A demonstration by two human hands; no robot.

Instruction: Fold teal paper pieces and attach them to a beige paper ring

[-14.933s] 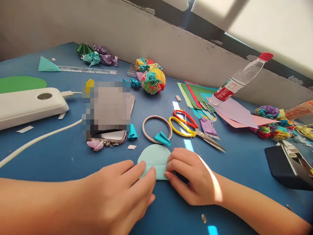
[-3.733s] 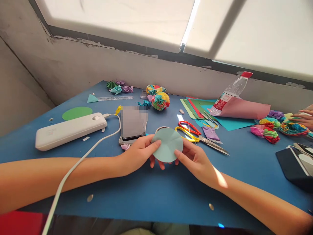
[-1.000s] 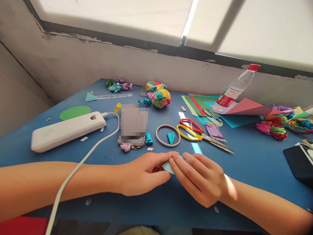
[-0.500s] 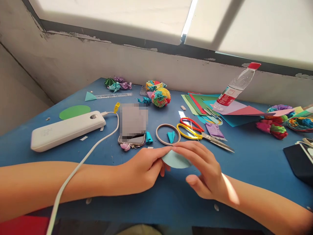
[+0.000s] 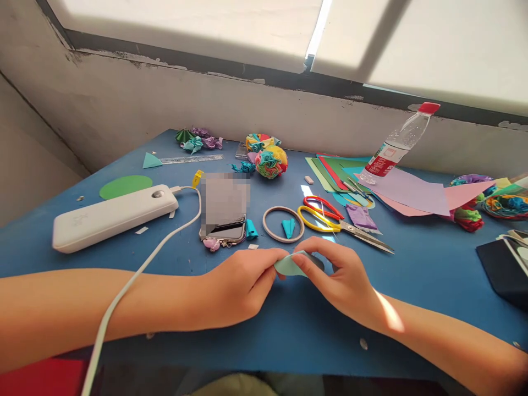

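Note:
Between my two hands is a small piece of light teal paper (image 5: pixel 287 265), held just above the blue table. My left hand (image 5: pixel 251 283) pinches its left end between thumb and fingers. With thumb and fingertips, my right hand (image 5: pixel 338 269) grips the paper's right side, and the sheet bends there. Just beyond my fingers lie a round ring (image 5: pixel 265 234) and, inside it, a folded turquoise paper piece (image 5: pixel 288 227). Scissors (image 5: pixel 342 224) with red and yellow handles rest beyond my right hand, their blades pointing right.
A white power bank (image 5: pixel 111 220) sits at left; its cable (image 5: pixel 165 242) crosses over my left forearm. A phone (image 5: pixel 225 231) lies ahead. Farther back are paper balls (image 5: pixel 271 162), a ruler (image 5: pixel 192 159), coloured sheets (image 5: pixel 412 190) and a bottle (image 5: pixel 388 154) standing on them.
My right hand has closed from spread fingers into a pinch on the paper, which now curves. The sheets under the bottle have shifted, with a lilac one now lying over the pink.

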